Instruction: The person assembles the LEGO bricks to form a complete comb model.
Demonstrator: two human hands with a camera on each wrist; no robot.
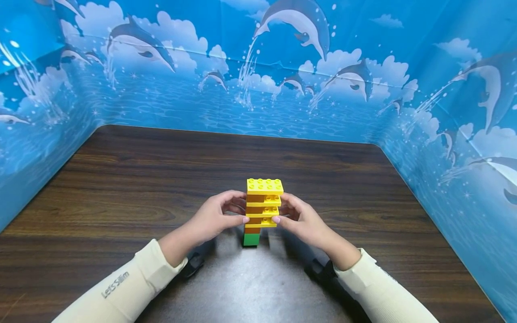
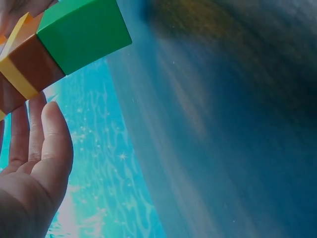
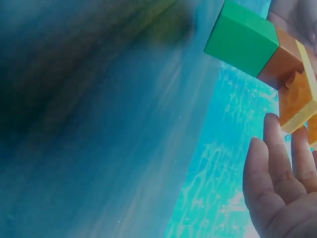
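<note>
A tower of toy building bricks (image 1: 263,201) is upright between the two hands in the head view. A studded yellow piece tops it; below, orange-brown bricks alternate with yellow plates that jut to the right. Its foot is a green brick (image 2: 86,37), also plain in the right wrist view. The left hand (image 1: 214,215) grips the tower's left side, thumb in front and fingers partly hidden behind. From the right side, the right hand (image 1: 304,222) holds the jutting yellow plates, its thumb tip at the lowest one. Whether the foot touches the table is unclear.
A dark wood-grain table (image 1: 161,170) stretches around the tower, with a bright glare near its front. A blue curtain (image 1: 278,107) printed with dolphins and clouds encloses its back and sides. Dark wrist devices sit under the left cuff (image 1: 194,264) and right cuff (image 1: 321,268).
</note>
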